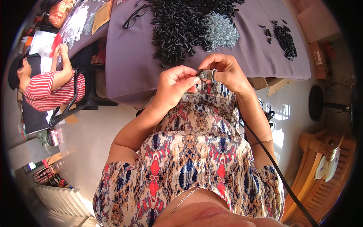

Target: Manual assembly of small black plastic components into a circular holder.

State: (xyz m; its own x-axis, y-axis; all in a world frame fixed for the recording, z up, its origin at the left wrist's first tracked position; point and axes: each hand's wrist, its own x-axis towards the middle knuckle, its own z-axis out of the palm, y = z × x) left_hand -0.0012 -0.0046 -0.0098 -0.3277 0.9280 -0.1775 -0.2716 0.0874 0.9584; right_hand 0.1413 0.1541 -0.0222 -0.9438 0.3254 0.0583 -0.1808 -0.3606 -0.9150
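sunlight (278, 137) brightens pale floor (98, 151) — beside a bench (317, 193) (wooden, slatted).

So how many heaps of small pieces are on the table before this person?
3: a large black heap at the middle, a clear heap against its right side, and a smaller black heap farther right. More may lie beyond the picture's top edge.

Near the centre of the frame, the left hand (174, 86) pinches a small dark piece (200, 70) between its fingertips. The right hand (225, 72) meets it, a grey piece (206, 75) with a pale rim at its fingers; held or worn is unclear. At the top, a mauve-covered table (127, 62) bears a large black pile (176, 36), a clear pile (221, 33) against its right side, and glasses (135, 17) to the left. A smaller black pile (286, 42) lies upper right. At left sits a co-worker (53, 87) in red-and-white stripes.
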